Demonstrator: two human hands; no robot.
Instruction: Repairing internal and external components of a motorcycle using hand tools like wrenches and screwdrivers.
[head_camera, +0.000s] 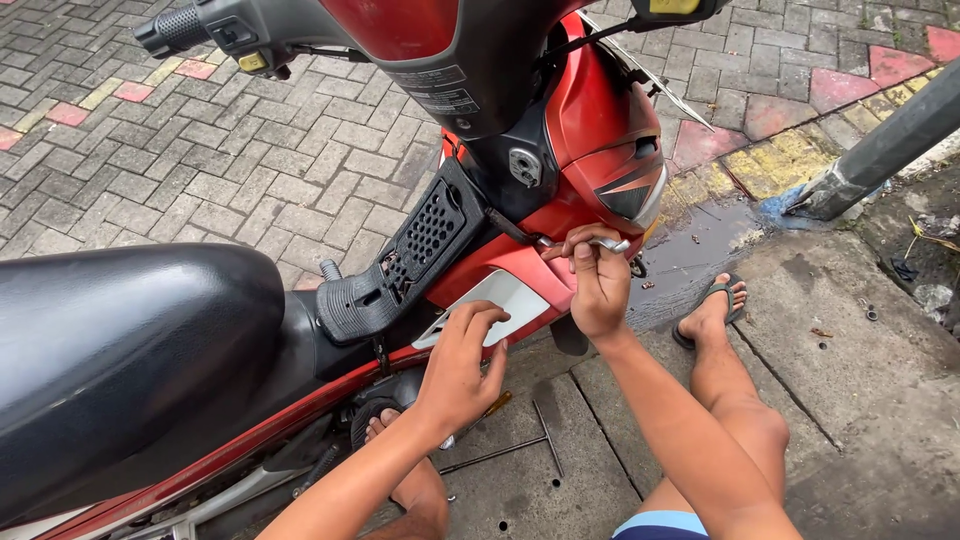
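Your left hand (462, 362) presses flat, fingers spread, on the white side panel (500, 300) of the red motorcycle (590, 130), just right of the black seat (120, 350). Your right hand (597, 285) grips a slim metal wrench (600, 243) at the panel's upper edge. The glossy panel could crack if the wrench slips off its fastener.

From my remote seat I see an outdoor floor of grey interlocking paving bricks (250, 160) with red and yellow ones mixed in, a cracked concrete slab (860, 380), a dark puddle (700, 245), and a leaning grey pole (885, 145) under flat daylight.
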